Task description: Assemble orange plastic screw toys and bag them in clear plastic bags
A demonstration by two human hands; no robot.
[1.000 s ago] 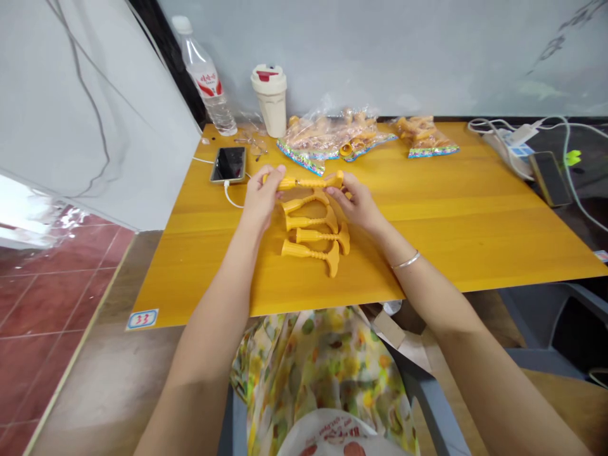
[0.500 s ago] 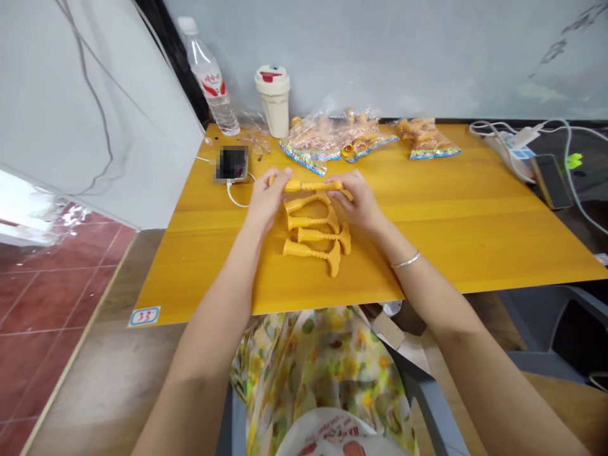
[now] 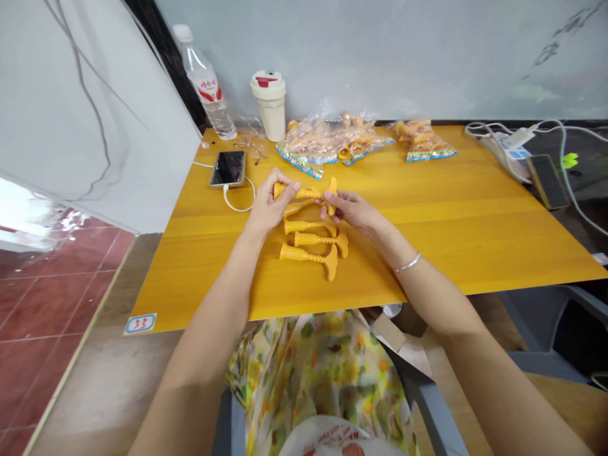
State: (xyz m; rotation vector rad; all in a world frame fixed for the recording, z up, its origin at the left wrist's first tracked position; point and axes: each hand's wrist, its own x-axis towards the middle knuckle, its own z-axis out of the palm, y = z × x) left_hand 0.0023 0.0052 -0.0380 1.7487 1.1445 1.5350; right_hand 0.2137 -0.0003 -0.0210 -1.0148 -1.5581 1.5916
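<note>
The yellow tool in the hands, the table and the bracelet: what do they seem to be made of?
Yellow tool: probably moulded plastic with a satin finish, from its even colour and ridged shape.
Table: wood or a wood-look laminate, lightly glossy, with faint streaky grain; I can't tell which.
Bracelet: likely polished metal, given its silvery glint.

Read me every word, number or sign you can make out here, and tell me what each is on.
"33": on the blue-bordered label at the table's near left corner.
Bottle characters: too blurred to read surely.
Red lettering on the white item over the lap: unreadable.
Dark strokes on the panel behind: too blurred.
Small label, far right: too small.
Plastic bags' print: too small.
</note>
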